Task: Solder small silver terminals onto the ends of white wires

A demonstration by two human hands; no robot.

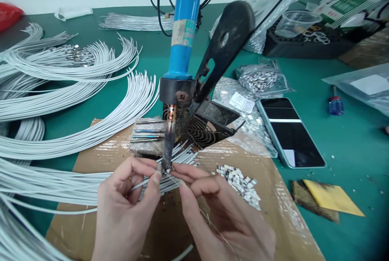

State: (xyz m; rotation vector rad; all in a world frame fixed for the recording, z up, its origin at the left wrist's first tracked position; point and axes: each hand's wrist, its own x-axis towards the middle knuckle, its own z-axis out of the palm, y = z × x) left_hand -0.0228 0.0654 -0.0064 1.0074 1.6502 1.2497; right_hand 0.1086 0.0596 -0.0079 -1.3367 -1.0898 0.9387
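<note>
A blue-handled soldering iron (180,58) is clamped in a black metal bracket (226,40), its dark tip pointing down between my hands. My left hand (129,204) pinches a white cable (139,185) close to its end, right at the iron's tip. Thumb and fingers of my right hand (220,212) are closed around thin solder wire (223,236), which runs from the tip back across the palm. A small pale metal piece (166,170) shows at the tip, partly covered by fingertips. More white cables (75,186) lie beneath and behind my left hand.
Cardboard (267,228) covers the green table (343,147) under my hands. Small metal terminals (240,184) lie heaped to the right. Beyond them are a phone (293,135), a yellow sponge (331,197) and bagged parts (258,76). Bundled cables (60,143) spread leftward.
</note>
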